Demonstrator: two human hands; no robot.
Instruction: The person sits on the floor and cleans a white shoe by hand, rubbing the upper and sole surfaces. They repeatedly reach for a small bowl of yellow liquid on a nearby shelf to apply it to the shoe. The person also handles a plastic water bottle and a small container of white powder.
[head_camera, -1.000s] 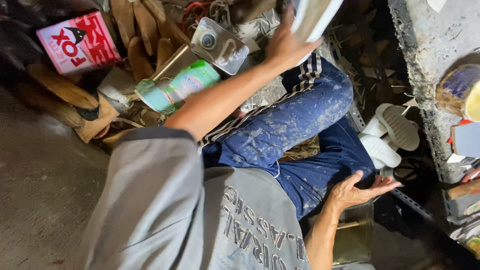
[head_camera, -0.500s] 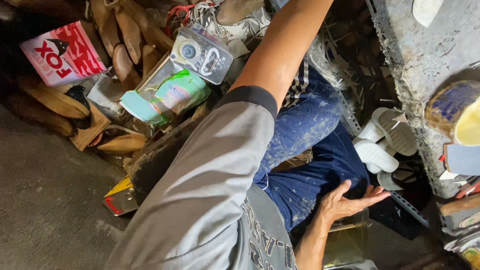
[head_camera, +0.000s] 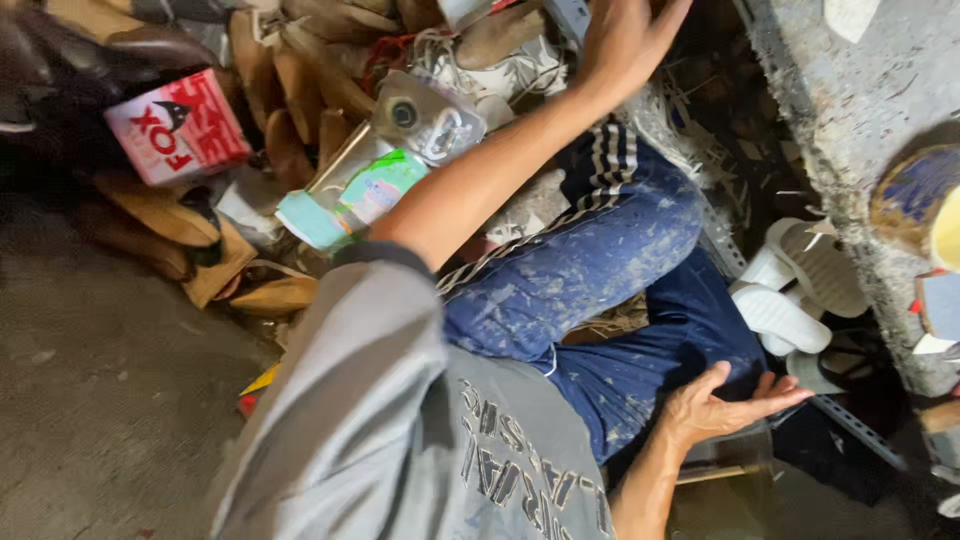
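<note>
Left hand (head_camera: 632, 38): grip spread, fingers splayed on the heap of shoe parts (head_camera: 300, 60), holding nothing. Just below its forearm lie a clear plastic container (head_camera: 430, 118) and a green-capped bottle (head_camera: 350, 195). Right hand (head_camera: 725, 400): open, palm up, empty, beside the blue-trousered knee (head_camera: 620, 260); white sandals (head_camera: 790, 290) near.

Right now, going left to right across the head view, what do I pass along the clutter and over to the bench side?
Red and white box → teal-capped bottle → clear plastic container → raised hand → open hand by the knee → white slippers → grey concrete ledge.
</note>
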